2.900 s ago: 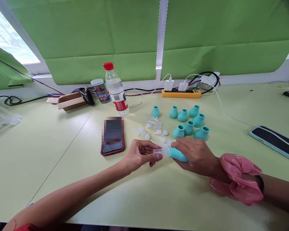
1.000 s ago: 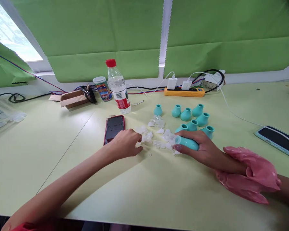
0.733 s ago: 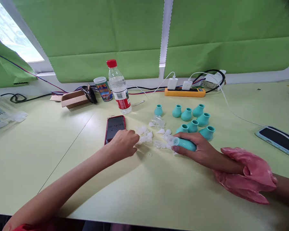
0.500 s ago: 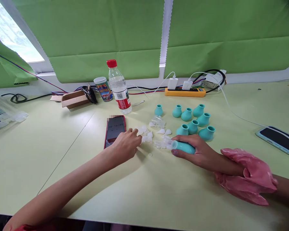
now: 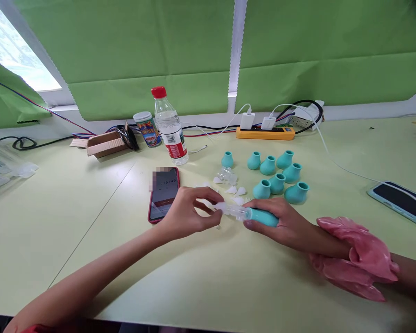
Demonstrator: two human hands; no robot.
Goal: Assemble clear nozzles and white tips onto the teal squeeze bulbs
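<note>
My right hand [image 5: 280, 219] is closed around a teal rubber squeeze bulb [image 5: 262, 217], which lies on its side with its mouth to the left. A clear plastic tube [image 5: 240, 212] sticks out from that mouth. At the tube's left end, my left hand [image 5: 196, 210] pinches a small translucent white tip [image 5: 221, 206] between thumb and fingers; whether it is seated on the tube I cannot tell. Beyond my hands lie loose white tips [image 5: 231, 190] and clear tube pieces [image 5: 225, 174]. Several more teal bulbs [image 5: 262, 189] stand behind my right hand, mouths up.
A phone [image 5: 163, 189] with a timer lies beside my left hand. Behind it stand a water bottle [image 5: 173, 134] and a printed can [image 5: 147, 129]. An orange power strip [image 5: 265, 133] with white chargers sits at the back, and another phone [image 5: 402, 201] lies right.
My left hand has moved right from the loose white tips to the clear tube's end, bringing one tip with it. My right hand still holds the bulb in nearly the same place.
</note>
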